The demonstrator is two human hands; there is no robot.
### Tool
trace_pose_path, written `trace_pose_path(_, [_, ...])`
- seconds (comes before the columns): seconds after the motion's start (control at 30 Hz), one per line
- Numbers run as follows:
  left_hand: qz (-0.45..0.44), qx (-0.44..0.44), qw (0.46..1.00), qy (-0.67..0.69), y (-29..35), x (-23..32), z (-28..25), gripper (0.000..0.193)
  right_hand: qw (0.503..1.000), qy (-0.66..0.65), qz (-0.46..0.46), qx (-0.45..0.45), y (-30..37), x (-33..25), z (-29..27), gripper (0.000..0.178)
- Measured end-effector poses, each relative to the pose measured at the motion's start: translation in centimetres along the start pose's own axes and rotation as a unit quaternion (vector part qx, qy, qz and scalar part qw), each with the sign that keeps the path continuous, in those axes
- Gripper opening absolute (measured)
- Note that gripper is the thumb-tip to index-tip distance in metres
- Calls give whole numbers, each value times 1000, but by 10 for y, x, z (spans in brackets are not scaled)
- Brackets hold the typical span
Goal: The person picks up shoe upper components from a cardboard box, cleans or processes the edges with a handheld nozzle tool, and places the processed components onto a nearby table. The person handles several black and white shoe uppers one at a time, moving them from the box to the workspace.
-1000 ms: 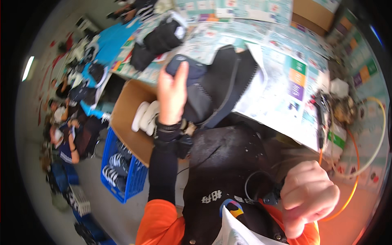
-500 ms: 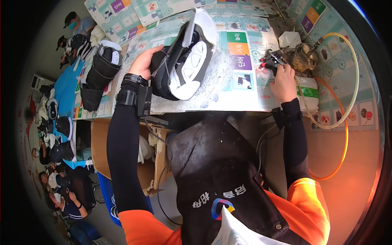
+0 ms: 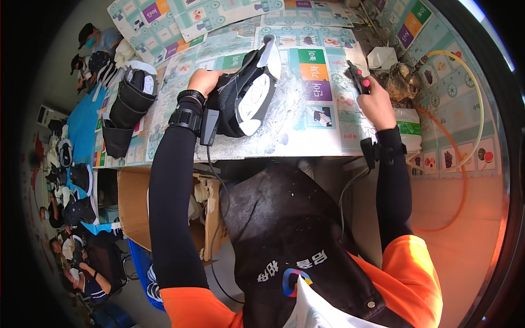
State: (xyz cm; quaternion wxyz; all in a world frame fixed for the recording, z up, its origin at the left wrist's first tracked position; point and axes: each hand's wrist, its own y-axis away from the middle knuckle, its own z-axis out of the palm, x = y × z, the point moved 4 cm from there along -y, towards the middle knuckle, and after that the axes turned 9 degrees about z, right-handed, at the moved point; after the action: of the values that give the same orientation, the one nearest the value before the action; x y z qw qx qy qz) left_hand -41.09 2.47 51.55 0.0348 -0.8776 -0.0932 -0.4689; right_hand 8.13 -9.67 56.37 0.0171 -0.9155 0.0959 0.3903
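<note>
My left hand (image 3: 203, 83) grips the left side of a black mesh and white cap-like piece (image 3: 255, 106), some of its fingers behind the mesh. The piece stands tilted on the table, its pale curved rim toward the top and its white panelled inside facing right. Off to the right, my right hand (image 3: 377, 104) is closed round a dark hand tool (image 3: 358, 78) with pinkish-red ends. The tool points up and left, apart from the piece. Its exact kind I cannot make out.
Similar black pieces (image 3: 130, 104) are stacked at the table's left. A lumpy brown-stained object (image 3: 403, 82) with a yellowish hose (image 3: 469, 71) stands at the right wall, near a white-and-green packet (image 3: 407, 128). Below the table sits an open cardboard box (image 3: 134, 205). People work at far left.
The cap-like piece has been lowered and turned more upright in my left hand. My right hand has taken up the dark tool and moved slightly left, away from the brown-stained object.
</note>
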Motion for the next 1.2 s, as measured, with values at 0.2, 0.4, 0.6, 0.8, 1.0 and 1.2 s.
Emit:
trace_pose_path(0.2, [-29,-28,996,75,43,44,7,37,902,-284,22,-325,61,-59,44,49])
trace_pose_path(0.4, [-1,-39,996,75,42,34,6,43,988,-98,-67,-97,59,-79,54,32])
trace_pose_path(0.6, [5,-25,999,39,29,8,-2,46,968,-55,-102,-224,77,-82,66,27])
trace_pose_path(0.8, [25,-20,998,55,33,12,1,52,976,-66,-142,-148,82,-96,50,26])
trace_pose_path(1.0, [24,-12,999,44,41,17,2,48,986,-77,-127,-74,82,-102,56,21])
trace_pose_path(1.2, [45,-6,998,46,42,14,0,41,983,-59,-146,-92,90,-105,64,18])
